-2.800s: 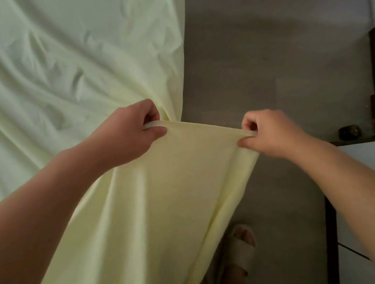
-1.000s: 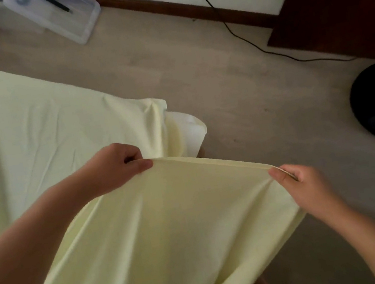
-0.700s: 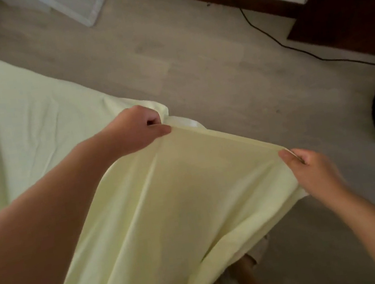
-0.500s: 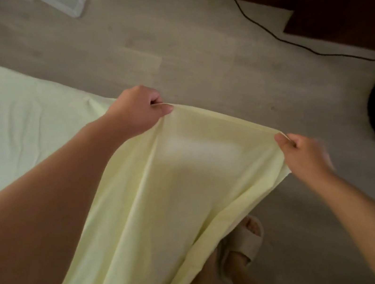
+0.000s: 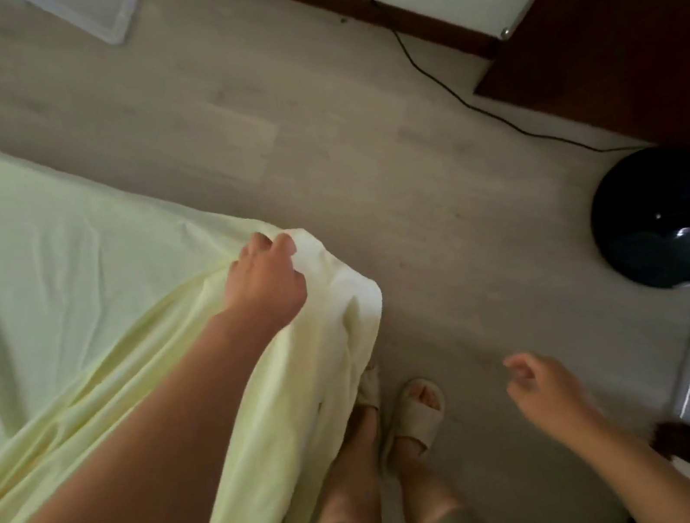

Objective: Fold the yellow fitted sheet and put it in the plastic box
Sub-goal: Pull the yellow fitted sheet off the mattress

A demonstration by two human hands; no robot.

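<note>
The yellow fitted sheet (image 5: 39, 276) spreads from nine o'clock toward centre, its corner bunched and draping down at six o'clock. The left hand (image 5: 262, 282) grips that bunch, fingers curled into the fabric. The right hand (image 5: 542, 388), at four o'clock, hangs loose and empty over the floor (image 5: 360, 144), well apart from the sheet. The clear plastic box (image 5: 100, 10) sits at eleven o'clock, and a black fan base (image 5: 660, 217) at three.

plastic box (image 5: 100, 10) cropped, right hand (image 5: 542, 388) blurred

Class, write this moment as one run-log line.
left hand: grips bunched pale yellow fabric fitted sheet | right hand: free, holds nothing | clear plastic box: on pale wood floor, sheet not in it
</note>
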